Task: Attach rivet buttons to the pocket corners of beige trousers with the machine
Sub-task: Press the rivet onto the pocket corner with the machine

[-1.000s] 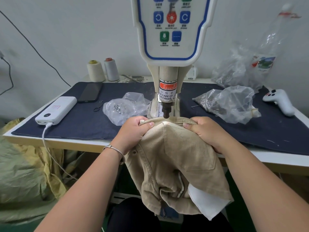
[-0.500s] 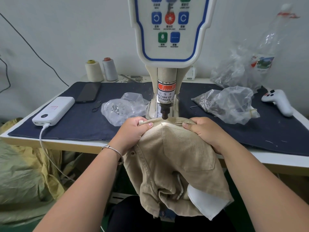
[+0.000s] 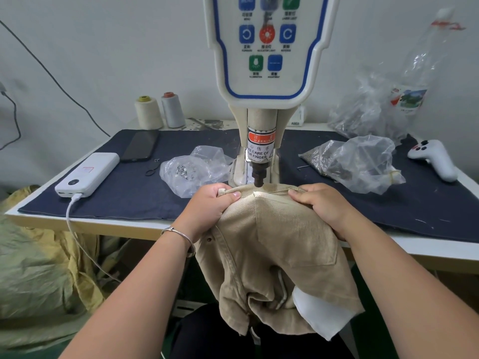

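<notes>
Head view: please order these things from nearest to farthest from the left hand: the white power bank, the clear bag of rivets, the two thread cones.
From the left hand:
1. Clear bag of rivets, just behind the hand, on the dark mat.
2. White power bank, further left, near the table's front edge.
3. Thread cones, far back left, by the wall.

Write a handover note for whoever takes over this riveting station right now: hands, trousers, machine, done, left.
Left hand grips the waistband edge of the beige trousers; right hand grips the fabric on the other side.
The pocket corner lies lit just in front of the machine punch, fabric held taut; the punch tip stands just above the waistband.
No rivet shows at that corner yet; whether others are done cannot be told.
Left: set this rivet, then the other corners. Bag of rivets sits left of the machine.
</notes>
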`<state>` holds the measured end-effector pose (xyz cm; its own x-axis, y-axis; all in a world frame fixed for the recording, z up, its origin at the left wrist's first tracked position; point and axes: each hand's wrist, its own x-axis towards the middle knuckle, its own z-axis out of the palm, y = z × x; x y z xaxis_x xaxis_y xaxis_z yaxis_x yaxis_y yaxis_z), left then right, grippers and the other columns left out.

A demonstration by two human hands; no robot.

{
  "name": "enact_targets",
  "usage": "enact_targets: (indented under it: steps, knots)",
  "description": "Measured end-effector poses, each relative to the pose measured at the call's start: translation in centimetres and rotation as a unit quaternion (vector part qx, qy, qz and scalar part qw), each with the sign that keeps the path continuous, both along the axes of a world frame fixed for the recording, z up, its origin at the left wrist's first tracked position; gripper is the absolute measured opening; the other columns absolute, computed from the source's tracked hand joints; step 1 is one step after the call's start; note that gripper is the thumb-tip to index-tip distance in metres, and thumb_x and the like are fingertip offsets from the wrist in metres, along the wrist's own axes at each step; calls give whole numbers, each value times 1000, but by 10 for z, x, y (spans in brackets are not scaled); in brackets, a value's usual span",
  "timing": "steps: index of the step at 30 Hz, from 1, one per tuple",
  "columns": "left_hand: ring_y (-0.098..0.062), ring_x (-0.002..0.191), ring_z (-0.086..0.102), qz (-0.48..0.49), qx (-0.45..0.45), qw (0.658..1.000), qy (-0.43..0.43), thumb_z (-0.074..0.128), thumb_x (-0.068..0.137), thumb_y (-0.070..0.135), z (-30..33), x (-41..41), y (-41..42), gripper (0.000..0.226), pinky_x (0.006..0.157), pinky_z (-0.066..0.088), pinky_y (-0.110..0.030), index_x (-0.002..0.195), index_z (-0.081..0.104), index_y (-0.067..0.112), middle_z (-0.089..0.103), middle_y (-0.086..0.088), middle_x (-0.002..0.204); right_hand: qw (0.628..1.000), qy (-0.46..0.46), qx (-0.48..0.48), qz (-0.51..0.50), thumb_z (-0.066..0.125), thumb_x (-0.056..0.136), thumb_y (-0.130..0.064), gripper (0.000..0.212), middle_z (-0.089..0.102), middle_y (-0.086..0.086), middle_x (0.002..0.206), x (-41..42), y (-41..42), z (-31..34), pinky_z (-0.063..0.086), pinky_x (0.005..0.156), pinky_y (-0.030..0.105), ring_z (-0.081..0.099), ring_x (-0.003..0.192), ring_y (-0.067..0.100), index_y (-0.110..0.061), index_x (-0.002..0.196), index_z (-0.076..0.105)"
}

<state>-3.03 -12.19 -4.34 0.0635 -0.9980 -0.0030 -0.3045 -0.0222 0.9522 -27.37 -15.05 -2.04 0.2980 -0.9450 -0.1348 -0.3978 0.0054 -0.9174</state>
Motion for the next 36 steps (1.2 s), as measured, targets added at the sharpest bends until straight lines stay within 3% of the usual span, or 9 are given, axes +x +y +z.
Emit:
enact_targets:
  steps: [5, 8, 14, 18, 24, 28, 30, 33, 36]
  knots:
    - [1, 57, 57, 0, 1, 1000, -1, 66, 96, 24, -1, 0, -1, 17, 56, 45, -14, 80, 71, 19, 61, 14, 59, 1000, -4, 0, 5, 57, 95, -32, 43, 66, 28, 102, -2, -3, -3, 46, 76, 32, 64, 81, 28, 10, 103, 63]
    - [2, 57, 57, -1, -2, 1000, -1, 66, 96, 24, -1, 1, -1, 17, 55, 44, -13, 80, 71, 20, 63, 15, 59, 1000, -5, 2, 8, 57, 95, -32, 40, 69, 22, 102, -3, -5, -4, 48, 79, 31, 67, 95, 34, 6, 103, 66]
    - [-7, 59, 51, -1, 2, 1000, -6, 66, 96, 25, -2, 1, -1, 18, 59, 41, -21, 80, 70, 17, 57, 6, 63, 1000, -15, 11, 4, 58, 95, -32, 36, 71, 22, 99, -3, -5, -5, 49, 80, 34, 69, 89, 31, 2, 100, 70]
    - [-1, 58, 56, -3, -1, 1000, -6, 66, 96, 27, -2, 2, -2, 19, 56, 44, -13, 79, 72, 20, 61, 10, 62, 1000, -20, 14, -4, 60, 94, -33, 40, 69, 24, 102, -3, -5, -5, 48, 81, 36, 67, 96, 38, 5, 103, 67]
    - [0, 60, 57, 0, -4, 1000, -7, 66, 95, 27, -2, 2, -2, 18, 59, 45, -15, 80, 72, 21, 62, 13, 62, 1000, -21, 17, -2, 60, 93, -33, 40, 68, 25, 103, -2, -3, -3, 48, 77, 33, 67, 87, 31, 6, 103, 67]
    - [-5, 62, 55, 5, -1, 1000, -7, 65, 96, 28, 0, 1, 0, 20, 64, 44, -22, 85, 72, 13, 61, 6, 65, 1000, -24, 19, -5, 59, 94, -33, 34, 73, 15, 96, 0, 0, 1, 51, 75, 26, 70, 89, 25, -2, 98, 73]
    - [-10, 63, 49, 12, -20, 1000, 5, 64, 97, 27, 2, -1, 6, 21, 63, 40, -23, 87, 70, 9, 54, 0, 68, 999, -42, 16, -13, 60, 94, -32, 30, 75, 9, 91, 3, 5, 5, 51, 74, 24, 71, 86, 20, -6, 94, 75]
    - [-11, 65, 48, 22, -56, 998, 27, 63, 97, 28, 9, -3, 19, 19, 59, 40, -18, 88, 71, 14, 53, -3, 71, 994, -104, 20, -22, 62, 93, -27, 28, 75, 13, 91, 8, 14, 16, 51, 77, 29, 69, 79, 19, -2, 94, 74]
    - [-17, 67, 46, 18, -51, 998, 44, 65, 94, 31, 17, -6, 35, 28, 63, 38, -29, 93, 69, 4, 52, -8, 72, 987, -148, 49, -38, 64, 92, -23, 32, 70, 24, 103, 10, 26, 26, 50, 82, 33, 67, 83, 24, 7, 101, 70]
